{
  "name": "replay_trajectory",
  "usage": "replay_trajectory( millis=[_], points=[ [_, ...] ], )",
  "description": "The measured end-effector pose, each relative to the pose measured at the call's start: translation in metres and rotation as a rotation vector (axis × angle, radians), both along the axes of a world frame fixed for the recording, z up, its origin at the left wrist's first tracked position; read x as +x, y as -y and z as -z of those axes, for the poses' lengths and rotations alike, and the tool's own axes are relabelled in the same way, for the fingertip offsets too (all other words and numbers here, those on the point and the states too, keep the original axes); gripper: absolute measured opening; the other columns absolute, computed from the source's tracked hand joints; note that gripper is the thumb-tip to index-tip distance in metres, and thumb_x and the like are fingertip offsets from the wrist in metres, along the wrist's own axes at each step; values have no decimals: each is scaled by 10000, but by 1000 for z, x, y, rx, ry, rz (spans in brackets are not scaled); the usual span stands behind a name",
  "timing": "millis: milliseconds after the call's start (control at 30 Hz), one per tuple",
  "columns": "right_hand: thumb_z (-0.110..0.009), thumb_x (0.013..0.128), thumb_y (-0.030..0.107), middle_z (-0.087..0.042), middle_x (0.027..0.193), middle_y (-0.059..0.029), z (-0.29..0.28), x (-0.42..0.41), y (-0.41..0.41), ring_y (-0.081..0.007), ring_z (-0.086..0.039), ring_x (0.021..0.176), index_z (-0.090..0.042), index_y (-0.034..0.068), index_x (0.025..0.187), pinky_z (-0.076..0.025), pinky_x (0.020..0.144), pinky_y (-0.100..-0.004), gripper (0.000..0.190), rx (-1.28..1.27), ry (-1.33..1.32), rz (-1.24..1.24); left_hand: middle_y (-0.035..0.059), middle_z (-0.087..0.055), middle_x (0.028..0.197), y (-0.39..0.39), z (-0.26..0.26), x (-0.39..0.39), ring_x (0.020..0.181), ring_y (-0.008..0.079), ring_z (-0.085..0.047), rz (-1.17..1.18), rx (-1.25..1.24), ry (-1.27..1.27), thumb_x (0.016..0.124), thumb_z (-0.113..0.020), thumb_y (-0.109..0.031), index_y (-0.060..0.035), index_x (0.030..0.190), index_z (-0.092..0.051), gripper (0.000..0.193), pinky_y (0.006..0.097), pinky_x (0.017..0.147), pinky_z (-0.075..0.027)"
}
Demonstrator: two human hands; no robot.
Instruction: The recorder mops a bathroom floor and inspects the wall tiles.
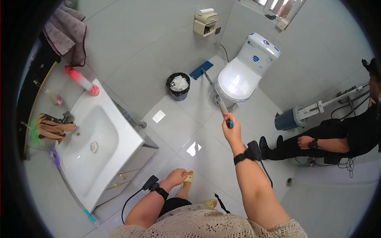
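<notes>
My right hand grips the handle end of a flat mop, with the arm stretched forward. The mop pole slants away from me to a blue flat mop head, which lies on the tiled floor between the toilet and a waste bin. The toilet lid is down. White crumpled paper fills the top of the black-lined bin. My left hand hangs low before my body with its fingers curled and nothing seen in it, above my yellow slipper.
A white washbasin on a drawer cabinet stands at left, with a purple-headed brush along its side. At right, a person in black sits near a blue mop bucket. A paper holder hangs on the wall.
</notes>
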State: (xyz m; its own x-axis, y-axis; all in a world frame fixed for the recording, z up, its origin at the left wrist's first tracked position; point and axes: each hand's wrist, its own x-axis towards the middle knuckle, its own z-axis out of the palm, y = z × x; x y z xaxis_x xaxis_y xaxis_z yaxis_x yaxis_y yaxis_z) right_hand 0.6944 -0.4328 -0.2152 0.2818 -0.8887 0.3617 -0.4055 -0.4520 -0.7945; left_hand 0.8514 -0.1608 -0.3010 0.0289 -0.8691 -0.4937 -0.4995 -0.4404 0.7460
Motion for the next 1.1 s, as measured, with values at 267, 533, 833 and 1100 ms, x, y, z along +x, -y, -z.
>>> replay_trajectory(
  millis=[267,533,833,1100],
  points=[
    [-566,709,43,-626,976,-95,2,-21,-42,-289,-596,828,-520,64,792,-467,719,-323,97,140,-31,136,165,-629,896,12,-1,-20,832,282,-611,54,51,-61,773,-565,-253,4,982,-592,333,347,746,-481],
    [-595,705,32,-633,940,-116,-31,-84,-154,-305,-611,815,-524,57,784,-479,709,-323,109,100,-34,150,163,-633,853,24,-4,-70,810,309,-607,150,-37,-35,741,-572,-221,-9,951,-608,301,379,738,-478],
    [-611,676,-13,-631,899,-146,-107,-161,-271,-319,-618,849,-534,24,749,-483,759,-344,112,56,-69,114,246,-423,1227,31,-37,-147,1107,377,-431,261,-186,20,732,-592,-190,7,1194,-428,528,389,916,-377],
    [-608,667,-34,-630,858,-166,-186,-225,-328,-313,-620,866,-550,4,713,-473,812,-379,84,158,-75,74,197,-330,1301,35,-76,-211,1240,362,-260,297,-613,152,661,-642,-103,-61,1252,-338,666,400,1015,-264]
  ],
)
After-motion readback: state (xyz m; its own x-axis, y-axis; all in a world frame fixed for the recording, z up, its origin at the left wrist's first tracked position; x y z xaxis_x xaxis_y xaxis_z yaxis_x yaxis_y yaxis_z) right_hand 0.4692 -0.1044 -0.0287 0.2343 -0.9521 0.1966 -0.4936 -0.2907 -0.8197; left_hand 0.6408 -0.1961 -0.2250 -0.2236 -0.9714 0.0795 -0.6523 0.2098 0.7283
